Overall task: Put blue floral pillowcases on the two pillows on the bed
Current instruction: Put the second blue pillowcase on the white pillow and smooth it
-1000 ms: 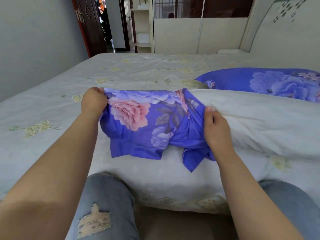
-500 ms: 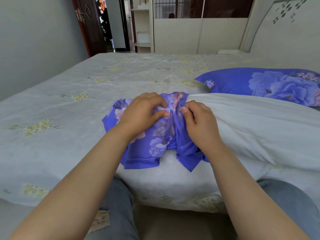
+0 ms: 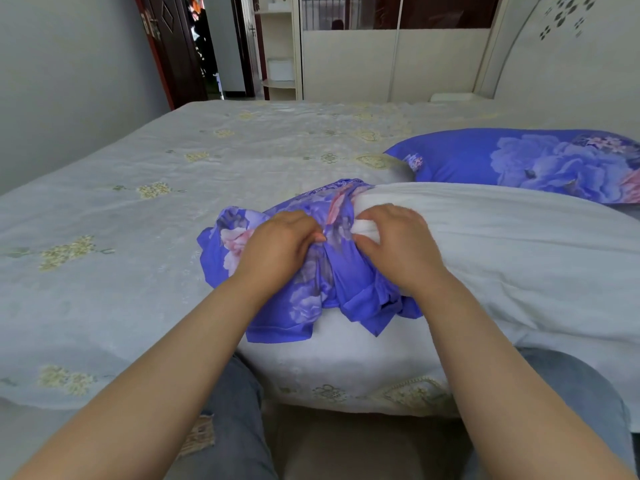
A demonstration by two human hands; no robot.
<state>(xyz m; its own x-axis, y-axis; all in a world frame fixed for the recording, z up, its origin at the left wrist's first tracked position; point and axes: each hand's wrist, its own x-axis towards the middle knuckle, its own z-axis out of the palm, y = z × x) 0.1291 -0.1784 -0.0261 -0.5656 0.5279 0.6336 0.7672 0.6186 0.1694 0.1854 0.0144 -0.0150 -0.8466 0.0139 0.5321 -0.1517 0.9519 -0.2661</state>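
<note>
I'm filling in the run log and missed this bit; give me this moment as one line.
stage: second pillowcase bunched at end of bare white pillow | left hand: grips pillowcase | right hand: grips pillowcase edge at pillow | far pillow: covered

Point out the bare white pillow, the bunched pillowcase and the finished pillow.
bare white pillow (image 3: 512, 258), head view, its uncovered top face.
bunched pillowcase (image 3: 332, 289), head view, gathered blue folds between the wrists.
finished pillow (image 3: 485, 157), head view, plain blue area.

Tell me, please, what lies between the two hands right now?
In the head view, a bunched fold of the blue floral pillowcase fills the narrow gap between the left hand and right hand, at the end of the white pillow.
</note>
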